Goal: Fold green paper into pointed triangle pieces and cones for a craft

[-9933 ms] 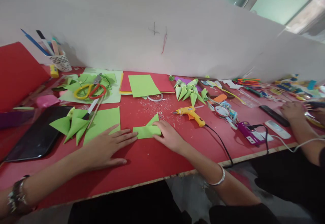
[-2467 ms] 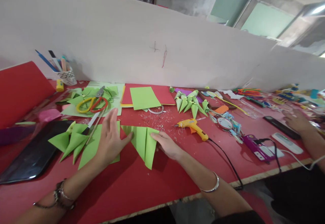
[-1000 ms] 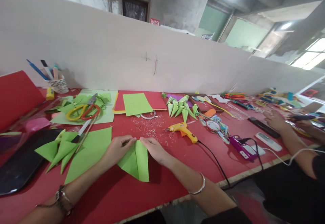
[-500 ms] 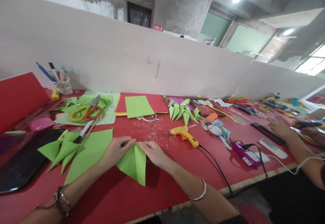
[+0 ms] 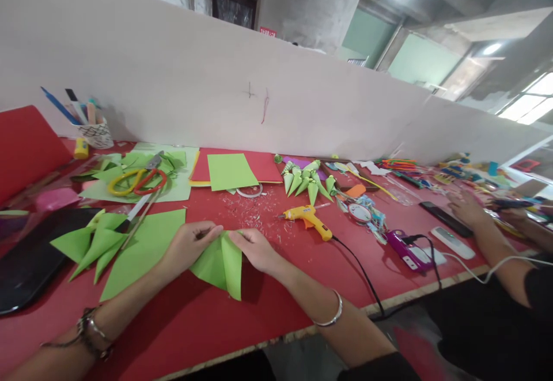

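Between my two hands is a piece of green paper (image 5: pixel 219 267), creased down its middle, its lower part fanning out over the table. My left hand (image 5: pixel 192 246) pinches its upper left edge, and my right hand (image 5: pixel 256 247) pinches the top close beside it. Thumbs and fingertips nearly meet at the gathered top; the other fingers curl behind. Left of my hands lies a green sheet (image 5: pixel 144 251), with folded green paper cones (image 5: pixel 97 240) beside it. A yellow glue gun (image 5: pixel 307 220) rests to the right of my right hand.
Scissors (image 5: pixel 137 181) lie on paper scraps at the back left, near a pen cup (image 5: pixel 95 133). Small green cones (image 5: pixel 307 181) sit at the back middle. A purple power strip (image 5: pixel 408 250), remotes (image 5: pixel 452 242) and another person's hand (image 5: pixel 466 211) are at the right.
The view has shifted slightly, so most things appear a little higher and further left. Both hands keep their pinch on the green paper, which looks nearly the same.
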### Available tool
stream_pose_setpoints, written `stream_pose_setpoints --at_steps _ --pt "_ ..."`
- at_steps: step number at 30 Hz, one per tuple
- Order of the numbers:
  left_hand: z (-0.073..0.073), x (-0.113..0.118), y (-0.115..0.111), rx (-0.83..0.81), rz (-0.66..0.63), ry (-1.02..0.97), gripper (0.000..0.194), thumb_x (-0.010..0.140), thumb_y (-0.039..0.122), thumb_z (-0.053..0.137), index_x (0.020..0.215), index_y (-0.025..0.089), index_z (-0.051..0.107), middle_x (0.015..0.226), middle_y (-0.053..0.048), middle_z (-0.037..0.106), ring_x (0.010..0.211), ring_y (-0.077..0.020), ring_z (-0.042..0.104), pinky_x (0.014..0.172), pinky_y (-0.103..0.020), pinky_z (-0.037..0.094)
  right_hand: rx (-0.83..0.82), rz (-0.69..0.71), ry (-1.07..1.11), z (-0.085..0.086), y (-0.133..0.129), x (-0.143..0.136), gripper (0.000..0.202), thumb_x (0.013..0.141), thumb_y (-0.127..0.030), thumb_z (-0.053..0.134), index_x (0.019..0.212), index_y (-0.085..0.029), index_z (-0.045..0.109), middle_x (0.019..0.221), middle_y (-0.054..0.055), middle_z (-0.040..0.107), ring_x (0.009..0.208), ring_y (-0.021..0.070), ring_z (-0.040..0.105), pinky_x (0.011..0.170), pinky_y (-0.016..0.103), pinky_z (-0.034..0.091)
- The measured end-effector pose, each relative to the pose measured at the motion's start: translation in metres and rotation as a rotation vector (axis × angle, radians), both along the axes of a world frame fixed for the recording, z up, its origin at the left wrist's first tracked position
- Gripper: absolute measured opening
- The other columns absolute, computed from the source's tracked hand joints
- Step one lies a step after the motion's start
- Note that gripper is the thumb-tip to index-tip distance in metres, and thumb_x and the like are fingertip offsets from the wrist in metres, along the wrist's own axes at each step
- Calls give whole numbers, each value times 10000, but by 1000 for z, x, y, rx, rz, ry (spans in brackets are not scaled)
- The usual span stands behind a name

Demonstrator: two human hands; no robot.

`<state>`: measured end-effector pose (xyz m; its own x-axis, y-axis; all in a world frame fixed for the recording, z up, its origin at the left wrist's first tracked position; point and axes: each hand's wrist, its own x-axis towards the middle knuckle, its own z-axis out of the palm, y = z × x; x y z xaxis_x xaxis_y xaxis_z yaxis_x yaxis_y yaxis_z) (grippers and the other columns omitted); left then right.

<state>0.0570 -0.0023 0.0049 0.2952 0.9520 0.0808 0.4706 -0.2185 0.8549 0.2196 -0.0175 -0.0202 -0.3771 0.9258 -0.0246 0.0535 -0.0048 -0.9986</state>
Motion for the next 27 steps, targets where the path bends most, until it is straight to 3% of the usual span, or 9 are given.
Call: stream_pose_setpoints --at_steps 11,15,22,27 --pt "-3 0 -5 30 46 -7 376 762 470 426 525 182 381 504 56 290 489 -96 307 452 -210 253 -24 -43 -74 0 -2 1 420 768 -551 455 631 -164 545 546 -19 458 532 95 378 489 212 282" --pt "1 -2 -5 64 98 -6 382 761 460 421 513 191 312 506 58 261 479 -93 281 446 -214 238 -45 -91 -60 0 -2 1 416 784 -550 424 649 -170 525 538 -25 423 510 93 366 481 217 274" --pt "-5 -8 -4 180 111 70 360 810 416 380 538 183 350 515 56 271 487 -89 288 464 -205 233 183 -31 -137 18 -9 0 273 800 -424 437 667 -186 445 608 -34 423 561 93 382 539 221 311" --pt "-2 -7 -9 341 88 374 374 823 430 368 566 176 462 500 40 398 479 -97 335 491 -218 221 300 -73 -371 25 -20 -1 234 735 -399 537 684 -180 473 606 -28 480 555 91 412 516 212 302"
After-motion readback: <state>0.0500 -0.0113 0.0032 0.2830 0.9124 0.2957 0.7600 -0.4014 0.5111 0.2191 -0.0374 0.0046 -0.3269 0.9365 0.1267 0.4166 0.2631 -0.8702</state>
